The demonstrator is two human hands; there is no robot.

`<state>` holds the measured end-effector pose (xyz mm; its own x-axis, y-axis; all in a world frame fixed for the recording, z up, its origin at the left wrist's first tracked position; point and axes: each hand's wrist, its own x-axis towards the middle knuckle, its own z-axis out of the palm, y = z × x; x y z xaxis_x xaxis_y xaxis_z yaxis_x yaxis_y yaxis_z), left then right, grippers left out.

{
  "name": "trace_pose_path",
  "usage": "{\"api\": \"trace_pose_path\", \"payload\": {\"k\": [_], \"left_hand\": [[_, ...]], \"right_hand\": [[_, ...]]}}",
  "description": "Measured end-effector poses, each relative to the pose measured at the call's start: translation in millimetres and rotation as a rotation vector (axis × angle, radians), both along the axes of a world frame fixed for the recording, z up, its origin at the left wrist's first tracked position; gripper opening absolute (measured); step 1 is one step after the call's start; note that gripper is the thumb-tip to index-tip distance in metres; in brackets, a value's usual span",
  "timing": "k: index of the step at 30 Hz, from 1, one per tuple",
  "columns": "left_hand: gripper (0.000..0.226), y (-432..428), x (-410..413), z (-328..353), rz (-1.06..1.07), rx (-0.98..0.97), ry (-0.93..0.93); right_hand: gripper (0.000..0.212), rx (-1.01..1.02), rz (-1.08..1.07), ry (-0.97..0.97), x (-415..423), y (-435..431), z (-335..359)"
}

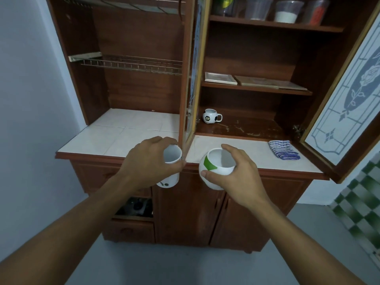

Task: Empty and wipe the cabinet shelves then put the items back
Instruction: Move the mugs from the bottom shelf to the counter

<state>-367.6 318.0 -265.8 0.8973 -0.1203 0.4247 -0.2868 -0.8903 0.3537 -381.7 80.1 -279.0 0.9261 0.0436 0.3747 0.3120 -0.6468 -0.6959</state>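
Two bare forearms are seen nearest the camera, reaching toward a wooden cabinet [236, 212]. A plain white cup [172, 158] is gripped by the left hand [147, 161], the fingers curled round its side and the thumb pressed near the rim. Small dark marks are printed low on the cup; they cannot be read. A round white mug [218, 167] with a green patch is held by the right hand [241, 174], the thumb set on the near wall and the fingers spread over the far rim. Both vessels are held in the air just before the front edge of the tiled counter [123, 134], on either side of the edge of an open door.

On the lowest shelf of the right compartment a football-patterned mug [211, 116] is stood upright, its handle turned right. A yellow and black badge is borne on it, possibly a brand logo, but the lettering is too small to be made out. A blue and white striped cloth [283, 150] is laid folded on the counter to the right. Flat square tiles [221, 78] are laid on the middle shelf. Clear plastic containers [289, 11] are ranged on the top shelf, one with an unreadable yellow-green label. A wire rack [131, 63] is fixed in the left compartment. A rose is etched on the glass door [353, 95].
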Motion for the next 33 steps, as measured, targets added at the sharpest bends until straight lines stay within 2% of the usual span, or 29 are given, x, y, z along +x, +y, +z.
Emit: {"api": "trace_pose_path", "payload": {"k": [9,15,33], "left_hand": [[0.074,103,20,7,-0.051,0.034,-0.021],[0.069,147,27,8,-0.06,0.033,-0.037],[0.069,234,92,9,0.038,0.02,-0.024]], "right_hand": [[0.09,0.035,-0.071,-0.026,7,110,-1],[0.089,0.04,-0.089,-0.019,20,160,-4],[0.091,-0.005,-0.014,-0.033,97,245,-3]]}}
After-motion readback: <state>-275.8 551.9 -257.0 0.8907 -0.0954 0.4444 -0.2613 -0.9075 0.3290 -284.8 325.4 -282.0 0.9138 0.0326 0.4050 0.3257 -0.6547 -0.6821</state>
